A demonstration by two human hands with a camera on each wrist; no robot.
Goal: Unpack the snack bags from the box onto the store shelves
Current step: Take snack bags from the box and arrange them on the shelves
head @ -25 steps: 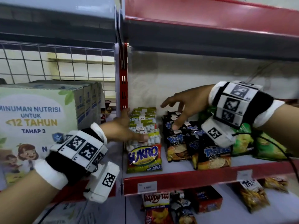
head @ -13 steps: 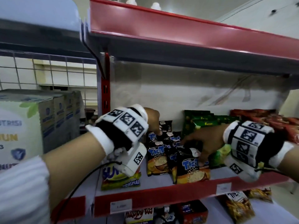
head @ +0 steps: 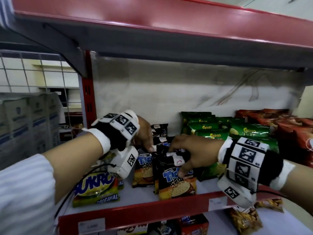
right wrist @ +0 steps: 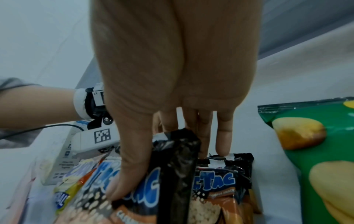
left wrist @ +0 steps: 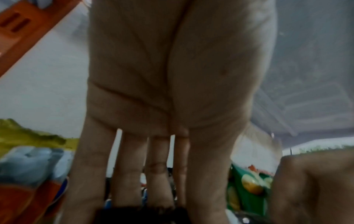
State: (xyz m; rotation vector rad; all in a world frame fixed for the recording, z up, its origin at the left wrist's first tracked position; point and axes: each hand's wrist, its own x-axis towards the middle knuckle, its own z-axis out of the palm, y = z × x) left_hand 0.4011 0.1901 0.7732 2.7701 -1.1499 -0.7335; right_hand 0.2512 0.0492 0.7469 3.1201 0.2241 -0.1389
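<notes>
Black-and-orange Tic Tac snack bags stand in two rows on the red-edged shelf [head: 152, 212]. My right hand [head: 184, 160] pinches the top of the front Tic Tac bag [head: 176, 185]. In the right wrist view the right hand [right wrist: 172, 136] has its thumb pressed on the printed face of the front Tic Tac bag [right wrist: 138, 197] and its fingers behind the top edge. My left hand [head: 145, 141] reaches over the left Tic Tac row [head: 144, 170]. In the left wrist view the left hand [left wrist: 149, 189] has its straight fingers touching the dark bag tops.
A yellow Sukro bag [head: 96, 189] lies left of the Tic Tac rows. Green Chitato bags [head: 225, 131] and red bags [head: 294, 131] fill the right side. The upper shelf [head: 152, 22] hangs close overhead. Carton boxes [head: 28, 119] stand at left. More snacks [head: 243, 217] sit on the shelf below.
My left hand left the Sukro bags and moved right onto the Tic Tac row. My right hand dropped from the bag tops and took hold of the front Tic Tac bag.
</notes>
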